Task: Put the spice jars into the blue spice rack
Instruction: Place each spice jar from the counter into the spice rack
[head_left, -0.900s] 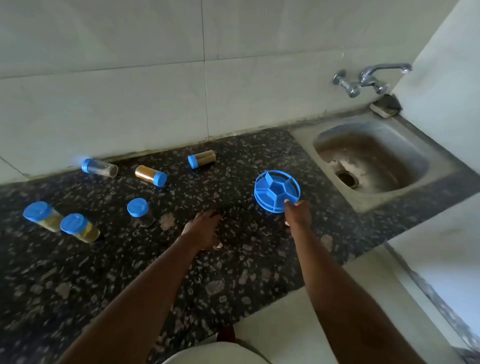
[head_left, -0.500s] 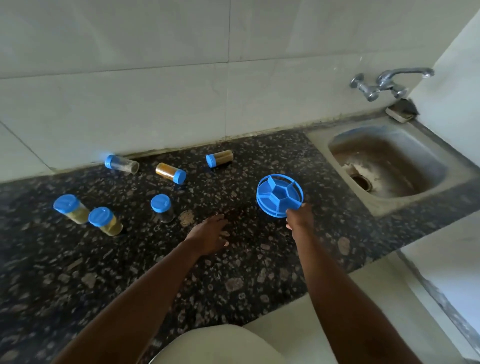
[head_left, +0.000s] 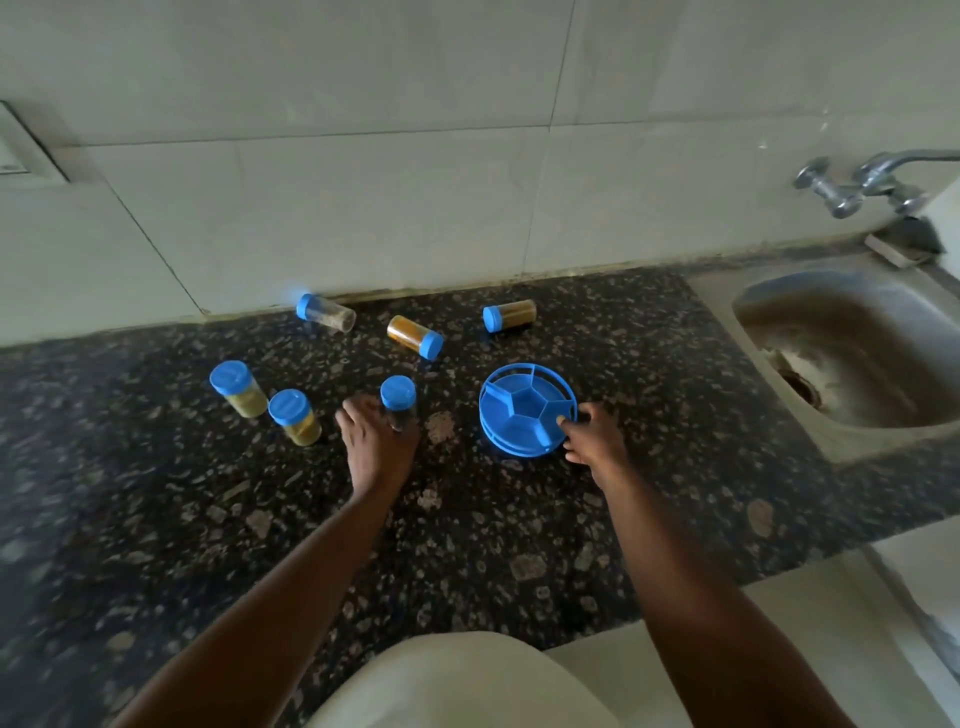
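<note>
Head view, from your left: two upright clear plastic spice jars with blue caps and yellow powder (head_left: 239, 388) (head_left: 294, 423) stand side by side on the speckled dark granite desk (head_left: 156, 519), well left of both hands. Next comes your left hand (head_left: 375, 441), fingers spread around the lower body of a third upright clear blue-capped jar (head_left: 398, 402). Whether that grip has closed on the glass you cannot tell, since the hand is blurred and hides the contact. That jar's long axis is vertical, and it sits directly ahead of your left palm, so the left hand is the one to take it.

Further back, near the wall, three more blue-capped jars lie on their sides (head_left: 326, 313) (head_left: 415, 336) (head_left: 509, 315).

To the right, the round blue plastic spice rack with divided compartments (head_left: 524, 408) stands empty, and your right hand (head_left: 592, 436) pinches its near right rim. The rack lies just right of the jar under your left hand, so the carry looks short and sideways.
</note>
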